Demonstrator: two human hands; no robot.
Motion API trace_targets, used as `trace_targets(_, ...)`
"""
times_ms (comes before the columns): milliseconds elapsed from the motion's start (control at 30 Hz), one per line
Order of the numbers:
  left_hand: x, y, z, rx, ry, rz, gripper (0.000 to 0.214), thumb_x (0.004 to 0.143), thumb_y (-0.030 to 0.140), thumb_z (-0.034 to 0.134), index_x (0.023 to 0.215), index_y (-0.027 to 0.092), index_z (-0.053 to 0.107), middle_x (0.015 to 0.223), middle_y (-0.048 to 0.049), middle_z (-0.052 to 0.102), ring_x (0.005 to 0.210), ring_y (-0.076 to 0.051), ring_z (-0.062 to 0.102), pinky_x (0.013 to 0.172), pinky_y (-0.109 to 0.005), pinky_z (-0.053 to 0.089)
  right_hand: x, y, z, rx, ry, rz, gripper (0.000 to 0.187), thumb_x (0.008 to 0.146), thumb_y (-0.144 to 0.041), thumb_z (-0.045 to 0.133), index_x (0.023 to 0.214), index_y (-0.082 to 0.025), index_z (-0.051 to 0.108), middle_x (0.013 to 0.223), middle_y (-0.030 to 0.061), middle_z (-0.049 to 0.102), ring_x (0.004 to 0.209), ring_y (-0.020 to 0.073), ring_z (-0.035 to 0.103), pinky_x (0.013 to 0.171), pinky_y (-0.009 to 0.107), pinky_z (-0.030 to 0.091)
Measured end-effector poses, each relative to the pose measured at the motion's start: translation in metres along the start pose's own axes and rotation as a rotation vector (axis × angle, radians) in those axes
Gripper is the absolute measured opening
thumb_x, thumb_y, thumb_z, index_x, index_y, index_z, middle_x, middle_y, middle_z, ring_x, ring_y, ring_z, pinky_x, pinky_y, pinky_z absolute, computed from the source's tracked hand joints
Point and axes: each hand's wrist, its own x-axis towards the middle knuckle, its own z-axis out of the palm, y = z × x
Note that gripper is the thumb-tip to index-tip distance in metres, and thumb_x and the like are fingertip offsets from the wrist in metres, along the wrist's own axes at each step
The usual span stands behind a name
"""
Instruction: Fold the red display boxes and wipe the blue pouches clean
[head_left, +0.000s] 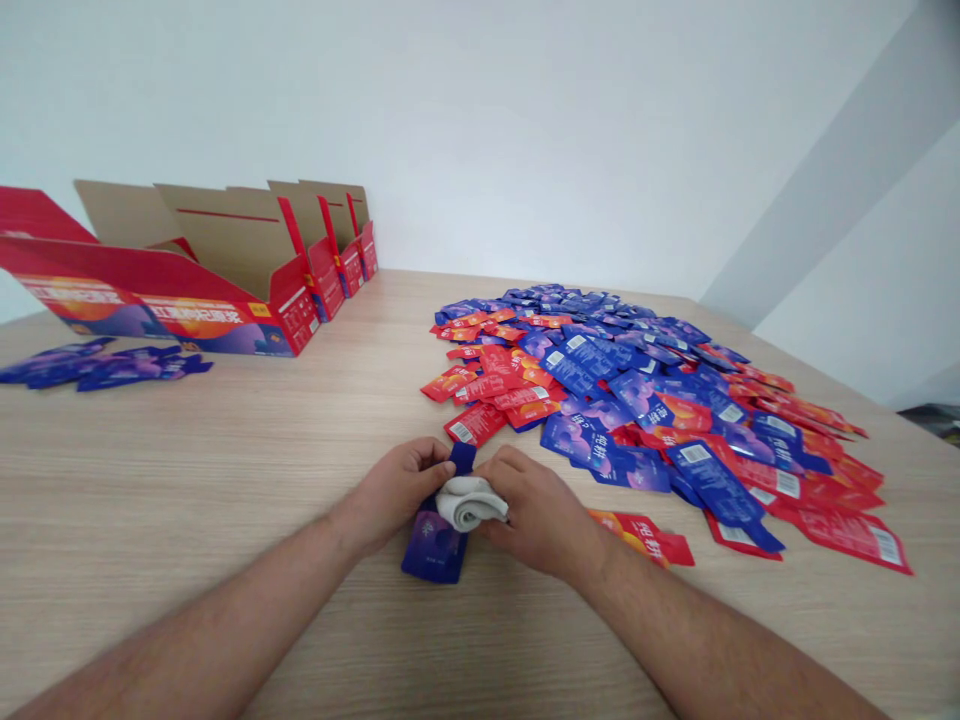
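Observation:
A dark blue pouch [433,550] with a narrow neck is in front of me, its neck pointing away. My left hand [397,490] pinches it near the neck, thumb and fingers closed. In my right hand [536,505] is a rolled white cloth [469,503], pressed against the middle of the pouch and covering part of it. The right fingertips are partly hidden behind the cloth. Just beyond my hands lies a red pouch [476,425] with a barcode, at the near edge of a large pile. An orange and red pouch [645,537] lies beside my right wrist.
A wide pile of blue and red pouches [600,360] spreads over the right half of the wooden table [300,440]. At the back left stand several open red cardboard boxes [292,305] with raised flaps. Some blue pouches [135,368] lie in front of them. A white wall [540,140] rises behind.

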Motion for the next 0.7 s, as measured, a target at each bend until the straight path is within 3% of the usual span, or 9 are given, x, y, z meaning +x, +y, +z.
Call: trace_targets(700,-0.0007,0.0026,0.0018,0.015,0.006,-0.002,0.021,0.08,0.036,0.066,0.085,0.016,0.061,0.073,0.0003,0.062,0.064,-0.013,0.053,0.061,-0.025,0.042,0.0017,0.0031,-0.0002,0.004,-0.017,-0.014,0.029,0.075,-0.011,0.072,0.101,-0.021,0.063,0.098,0.0031,0.06,0.09,0.0192,0.059,0.079,0.031,0.049)
